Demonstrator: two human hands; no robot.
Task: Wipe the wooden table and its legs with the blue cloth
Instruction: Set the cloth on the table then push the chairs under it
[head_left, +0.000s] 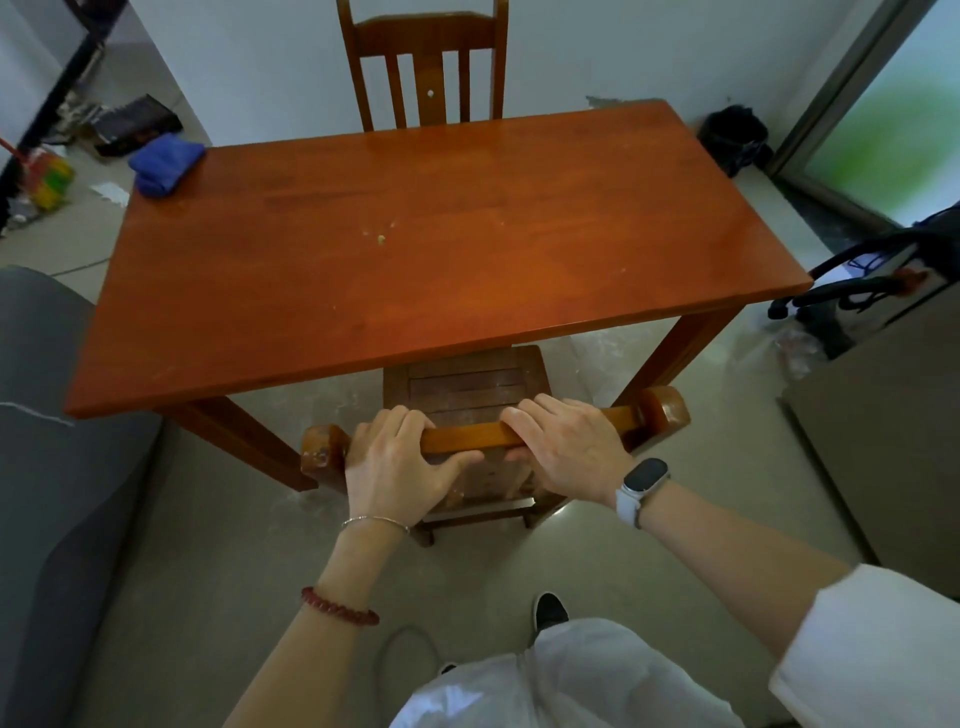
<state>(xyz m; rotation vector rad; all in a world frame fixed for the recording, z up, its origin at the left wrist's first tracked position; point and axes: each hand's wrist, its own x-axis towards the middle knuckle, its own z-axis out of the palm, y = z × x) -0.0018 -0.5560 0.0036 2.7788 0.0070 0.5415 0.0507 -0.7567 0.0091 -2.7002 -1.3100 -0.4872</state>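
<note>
The wooden table (519, 249) fills the middle of the view, with a few pale crumbs (381, 239) near its centre. The blue cloth (165, 162) lies crumpled on the table's far left corner, touched by neither hand. A near wooden chair (470, 387) is tucked partly under the table's front edge. My left hand (400, 460) and my right hand (563, 441) both grip the top rail of that chair's back, fingers curled over it. Two front table legs (249, 441) show below the tabletop.
A second wooden chair (423, 67) stands at the table's far side against the wall. A grey sofa (47, 441) is on the left, a black bin (735, 137) at the far right, an office chair base (852, 291) on the right, clutter on the floor far left.
</note>
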